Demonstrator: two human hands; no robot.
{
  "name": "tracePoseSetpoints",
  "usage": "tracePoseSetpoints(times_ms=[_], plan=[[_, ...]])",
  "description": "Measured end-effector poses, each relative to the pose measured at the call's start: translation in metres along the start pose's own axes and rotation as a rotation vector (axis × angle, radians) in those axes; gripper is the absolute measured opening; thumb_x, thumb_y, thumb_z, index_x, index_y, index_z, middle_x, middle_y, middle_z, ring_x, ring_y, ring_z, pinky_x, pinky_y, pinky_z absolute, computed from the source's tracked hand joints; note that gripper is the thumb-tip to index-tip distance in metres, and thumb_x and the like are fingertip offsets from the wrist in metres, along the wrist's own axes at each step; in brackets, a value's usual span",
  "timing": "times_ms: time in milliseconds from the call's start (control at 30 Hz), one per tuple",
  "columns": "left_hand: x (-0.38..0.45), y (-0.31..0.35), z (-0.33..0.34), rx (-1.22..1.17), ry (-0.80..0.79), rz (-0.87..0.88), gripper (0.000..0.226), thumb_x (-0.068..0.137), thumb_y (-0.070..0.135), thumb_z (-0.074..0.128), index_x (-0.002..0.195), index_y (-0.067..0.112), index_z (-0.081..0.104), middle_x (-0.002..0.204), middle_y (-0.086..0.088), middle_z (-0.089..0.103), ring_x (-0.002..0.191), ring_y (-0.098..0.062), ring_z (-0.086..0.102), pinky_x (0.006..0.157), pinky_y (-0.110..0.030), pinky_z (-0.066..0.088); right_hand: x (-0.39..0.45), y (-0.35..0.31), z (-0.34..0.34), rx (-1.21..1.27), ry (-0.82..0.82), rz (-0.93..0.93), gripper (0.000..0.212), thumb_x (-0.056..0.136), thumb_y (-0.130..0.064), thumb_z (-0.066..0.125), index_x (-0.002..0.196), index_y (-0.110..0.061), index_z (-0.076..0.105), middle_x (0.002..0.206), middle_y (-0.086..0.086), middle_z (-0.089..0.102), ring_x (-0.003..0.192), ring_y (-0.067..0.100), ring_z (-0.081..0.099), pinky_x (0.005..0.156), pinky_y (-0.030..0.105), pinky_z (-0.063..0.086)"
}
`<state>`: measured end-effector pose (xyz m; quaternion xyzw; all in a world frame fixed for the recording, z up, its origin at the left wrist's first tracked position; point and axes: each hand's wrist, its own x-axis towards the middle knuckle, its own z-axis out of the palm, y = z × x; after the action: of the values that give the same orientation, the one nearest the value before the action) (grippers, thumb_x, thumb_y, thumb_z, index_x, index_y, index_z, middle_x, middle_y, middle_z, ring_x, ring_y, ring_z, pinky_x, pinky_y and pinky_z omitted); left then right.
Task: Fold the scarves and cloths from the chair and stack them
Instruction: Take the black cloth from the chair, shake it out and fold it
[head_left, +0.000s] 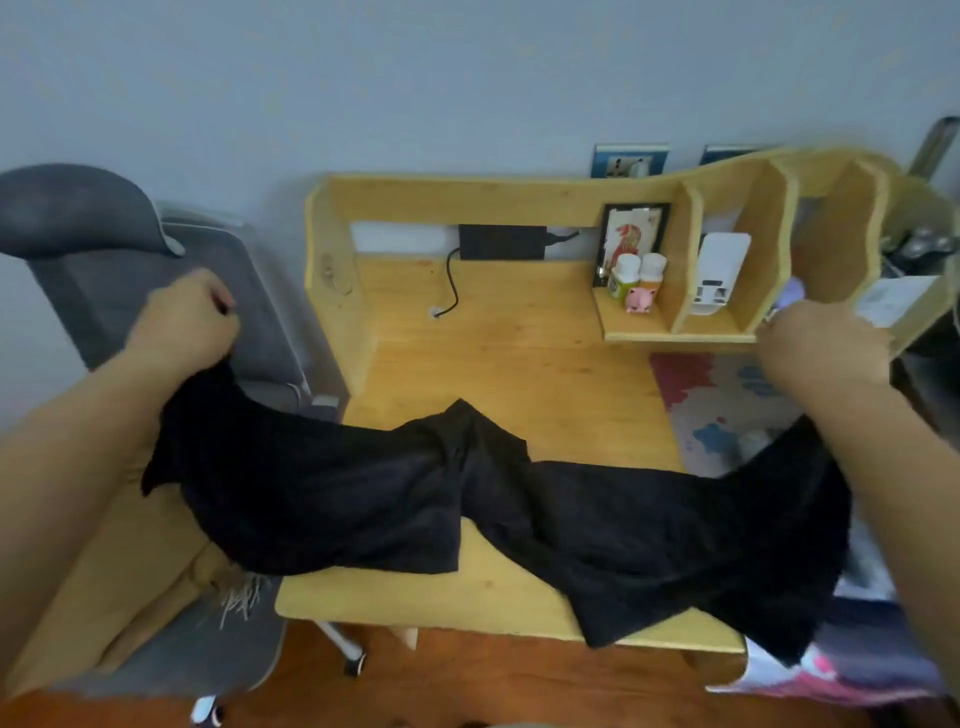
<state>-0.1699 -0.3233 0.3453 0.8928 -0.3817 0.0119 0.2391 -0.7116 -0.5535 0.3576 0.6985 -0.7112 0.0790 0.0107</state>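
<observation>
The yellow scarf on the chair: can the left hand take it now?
Probably not yet. The left hand grips one end of the black scarf, which hangs over part of the yellow scarf; it must let go first.

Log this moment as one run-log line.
phase: spreading | left hand: grips black scarf end | right hand: grips other end | scarf middle: on desk
</observation>
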Motion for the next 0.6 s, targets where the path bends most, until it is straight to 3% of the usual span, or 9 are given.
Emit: tracePoseSetpoints(times_ms=[100, 133, 200, 300, 433, 500, 600], plan=[[-0.060, 0.045, 0.063, 0.211, -0.466, 0.072, 0.003, 0.090, 0.021, 0.068, 0.090, 0.018, 0.068, 0.100, -0.006, 0.069, 0.094, -0.027, 0.063, 0.085, -0.039, 0.054, -0.037, -0.047, 0.052, -0.057, -0.364, -0.353, 0.029, 0.094, -0.034, 0.056, 0.079, -0.012, 0.067, 0.090, 0.009, 0.068, 0.081, 0.030, 0.063, 0.075, 0.039, 0.055], [-0.071, 0.038, 0.093, 0.236, -0.567, 0.087, 0.009, 0.093, 0.025, 0.065, 0.095, 0.016, 0.068, 0.099, -0.005, 0.068, 0.093, -0.026, 0.063, 0.084, -0.039, 0.054, -0.053, -0.056, 0.078, -0.076, -0.513, -0.411, 0.030, 0.093, -0.036, 0.058, 0.076, -0.015, 0.069, 0.084, 0.007, 0.068, 0.078, 0.027, 0.064, 0.074, 0.038, 0.056], [-0.097, 0.018, 0.150, 0.291, -0.687, 0.057, 0.017, 0.101, 0.030, 0.056, 0.105, 0.016, 0.064, 0.099, -0.005, 0.066, 0.093, -0.027, 0.064, 0.079, -0.037, 0.053, -0.080, -0.061, 0.135, -0.097, -0.685, -0.455, 0.028, 0.094, -0.039, 0.059, 0.090, -0.014, 0.073, 0.091, 0.007, 0.070, 0.085, 0.027, 0.064, 0.078, 0.038, 0.057], [-0.117, -0.007, 0.202, 0.307, -0.677, 0.046, 0.024, 0.106, 0.031, 0.046, 0.121, 0.017, 0.059, 0.111, -0.006, 0.064, 0.098, -0.029, 0.063, 0.080, -0.040, 0.054, -0.094, -0.076, 0.195, -0.019, -0.641, -0.438, 0.035, 0.097, -0.040, 0.059, 0.125, -0.021, 0.063, 0.116, 0.004, 0.066, 0.102, 0.027, 0.063, 0.084, 0.042, 0.056], [-0.083, -0.037, 0.258, 0.352, -0.579, 0.080, 0.047, 0.105, 0.039, 0.048, 0.148, 0.021, 0.042, 0.132, -0.010, 0.056, 0.108, -0.035, 0.063, 0.080, -0.046, 0.056, -0.069, -0.114, 0.258, 0.019, -0.570, -0.377, 0.065, 0.098, -0.046, 0.056, 0.153, -0.023, 0.029, 0.149, 0.006, 0.044, 0.120, 0.033, 0.057, 0.089, 0.045, 0.055], [-0.062, -0.047, 0.279, 0.385, -0.614, 0.081, 0.066, 0.103, 0.046, 0.051, 0.159, 0.024, 0.024, 0.147, -0.011, 0.046, 0.118, -0.037, 0.059, 0.083, -0.047, 0.056, -0.057, -0.124, 0.283, -0.001, -0.624, -0.304, 0.072, 0.097, -0.046, 0.058, 0.154, -0.020, 0.023, 0.145, 0.010, 0.046, 0.118, 0.034, 0.057, 0.087, 0.046, 0.052], [-0.046, -0.065, 0.296, 0.433, -0.701, 0.069, 0.081, 0.099, 0.046, 0.060, 0.162, 0.028, 0.013, 0.150, -0.013, 0.041, 0.110, -0.038, 0.062, 0.073, -0.043, 0.054, -0.051, -0.114, 0.286, -0.145, -0.660, -0.304, 0.029, 0.100, -0.030, 0.057, 0.123, -0.012, 0.056, 0.119, 0.013, 0.062, 0.095, 0.029, 0.058, 0.079, 0.040, 0.052]])
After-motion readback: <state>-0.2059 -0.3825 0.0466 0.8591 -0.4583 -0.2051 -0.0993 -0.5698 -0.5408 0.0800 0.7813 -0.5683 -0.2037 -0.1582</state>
